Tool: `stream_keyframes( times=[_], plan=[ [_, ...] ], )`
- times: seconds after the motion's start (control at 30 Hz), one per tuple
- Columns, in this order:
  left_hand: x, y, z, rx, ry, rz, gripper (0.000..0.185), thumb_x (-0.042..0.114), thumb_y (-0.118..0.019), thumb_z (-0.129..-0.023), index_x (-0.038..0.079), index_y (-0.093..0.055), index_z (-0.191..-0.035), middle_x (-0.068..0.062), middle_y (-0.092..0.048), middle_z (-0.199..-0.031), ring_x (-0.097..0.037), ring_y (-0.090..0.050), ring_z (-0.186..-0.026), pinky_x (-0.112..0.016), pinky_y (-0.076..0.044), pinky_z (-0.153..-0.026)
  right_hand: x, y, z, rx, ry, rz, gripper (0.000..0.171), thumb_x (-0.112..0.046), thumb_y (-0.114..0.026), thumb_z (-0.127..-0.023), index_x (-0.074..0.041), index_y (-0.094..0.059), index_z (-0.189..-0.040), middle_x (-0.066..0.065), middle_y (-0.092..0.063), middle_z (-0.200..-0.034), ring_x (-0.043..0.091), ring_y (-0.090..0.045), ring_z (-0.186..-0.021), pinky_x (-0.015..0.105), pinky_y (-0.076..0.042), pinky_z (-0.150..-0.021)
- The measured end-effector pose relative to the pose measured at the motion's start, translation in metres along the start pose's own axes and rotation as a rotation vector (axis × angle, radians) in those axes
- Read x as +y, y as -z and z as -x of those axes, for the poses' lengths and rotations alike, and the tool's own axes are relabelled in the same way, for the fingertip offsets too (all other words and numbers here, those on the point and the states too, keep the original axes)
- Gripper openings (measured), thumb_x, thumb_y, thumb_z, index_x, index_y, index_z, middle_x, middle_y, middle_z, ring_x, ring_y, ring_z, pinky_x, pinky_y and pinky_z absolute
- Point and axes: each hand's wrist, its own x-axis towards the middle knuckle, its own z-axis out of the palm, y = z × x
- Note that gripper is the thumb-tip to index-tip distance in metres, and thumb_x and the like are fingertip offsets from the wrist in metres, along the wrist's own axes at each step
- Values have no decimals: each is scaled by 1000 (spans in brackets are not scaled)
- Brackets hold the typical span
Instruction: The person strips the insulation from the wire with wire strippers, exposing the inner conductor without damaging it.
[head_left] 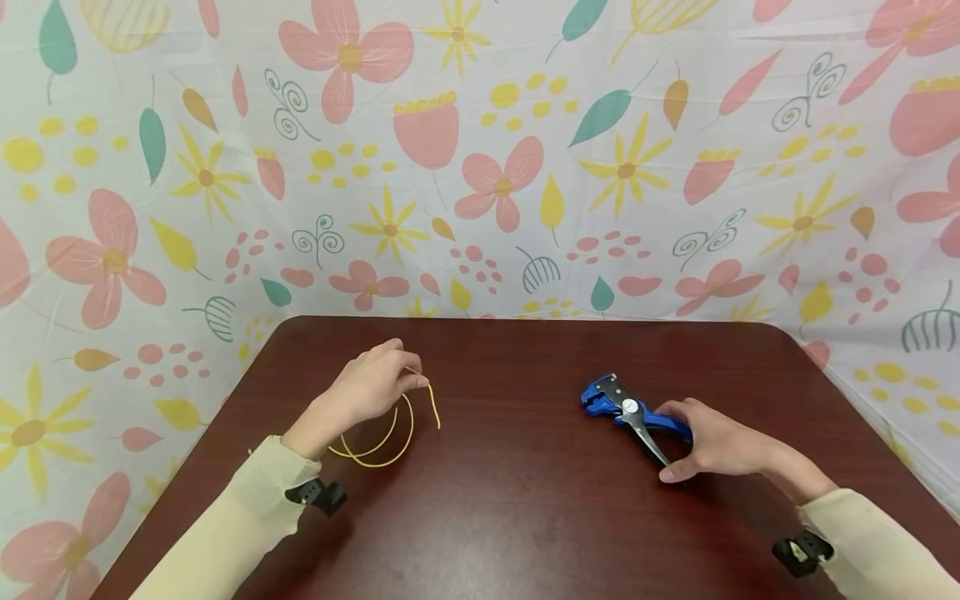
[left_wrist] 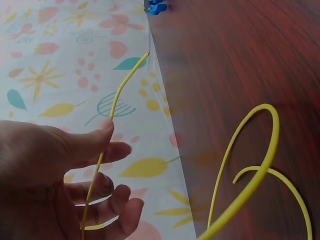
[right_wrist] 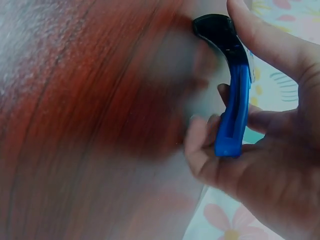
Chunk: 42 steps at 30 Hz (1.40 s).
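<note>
A thin yellow wire (head_left: pixel 390 437) loops on the dark wooden table (head_left: pixel 510 517). My left hand (head_left: pixel 375 385) pinches one stretch of it between thumb and fingers; in the left wrist view the yellow wire (left_wrist: pixel 112 117) runs up from my left hand (left_wrist: pixel 65 175), its free end pointing away. A blue-handled wire stripper (head_left: pixel 626 410) lies on the table to the right, head pointing left. My right hand (head_left: pixel 716 442) grips its handles; the right wrist view shows fingers curled round the blue handle (right_wrist: pixel 232 107) of the stripper, held by my right hand (right_wrist: pixel 265 165).
A floral cloth (head_left: pixel 480 167) hangs as a backdrop behind and beside the table. The table's rounded far corners lie close to the cloth. Black wrist mounts sit on both sleeves.
</note>
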Motion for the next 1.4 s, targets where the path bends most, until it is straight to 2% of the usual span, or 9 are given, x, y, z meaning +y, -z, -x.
stream_keyframes(
  times=[0.17,0.37,0.5,0.63,0.73,0.9,1.03,1.13,1.4],
  plan=[
    [4,-1,0,42,-3,-17,13,28,-75,-100,19,-72,-92,4,-54,-86,-17,-57,-74,-39,-50,-63,-2,-1,-3,-25,5,-59,79,-35,-98,-72,2,-55,-128,8,-59,-113,26,-53,-100,32,-47,-77],
    [7,-7,2,66,-21,-15,15,28,-73,-102,18,-69,-91,6,-52,-81,-15,-52,-70,-36,-47,-59,-2,-4,-3,-39,23,-202,67,-23,-96,-75,1,-49,-118,7,-52,-88,19,-50,-78,30,-39,-61],
    [8,-11,2,112,-30,5,16,27,-72,-102,18,-67,-90,8,-54,-79,-14,-51,-70,-35,-45,-59,-4,-7,-4,-17,24,-194,66,-24,-95,-76,0,-52,-119,6,-58,-94,18,-56,-87,29,-47,-70],
    [9,-13,2,151,-32,39,13,25,-72,-103,19,-68,-92,8,-57,-81,-14,-53,-70,-36,-46,-61,-8,-10,-6,-2,20,-226,65,-22,-94,-78,2,-53,-123,10,-62,-110,28,-66,-103,40,-57,-86],
    [9,-14,2,153,-45,54,7,25,-72,-102,19,-75,-99,7,-59,-83,-14,-53,-71,-36,-47,-63,-14,-11,-7,20,-1,-284,60,-22,-90,-84,4,-54,-125,12,-63,-113,30,-67,-106,42,-58,-86],
    [7,-13,5,72,-60,70,19,28,-76,-100,18,-81,-115,2,-53,-86,-15,-47,-70,-33,-43,-62,-27,-13,-10,72,-40,-336,44,-24,-83,-93,1,-61,-123,9,-64,-103,20,-61,-94,29,-50,-72],
    [10,-11,8,25,-45,91,25,33,-79,-97,20,-81,-117,-2,-51,-88,-16,-44,-69,-31,-41,-60,-39,-17,-7,87,-45,-423,32,-21,-82,-94,0,-63,-110,1,-49,-75,12,-47,-66,28,-41,-56],
    [13,-10,9,37,-37,111,20,34,-80,-95,20,-80,-110,-1,-52,-88,-16,-46,-70,-32,-42,-60,-46,-20,-5,84,-64,-507,32,-19,-81,-94,2,-60,-105,-1,-37,-68,9,-36,-56,28,-35,-49],
    [17,-10,8,163,-31,116,13,33,-81,-95,21,-76,-97,6,-56,-85,-13,-56,-75,-33,-48,-65,-61,-30,-8,52,-55,-638,34,-17,-78,-96,2,-56,-113,3,-43,-75,10,-35,-58,28,-34,-48]
  ],
)
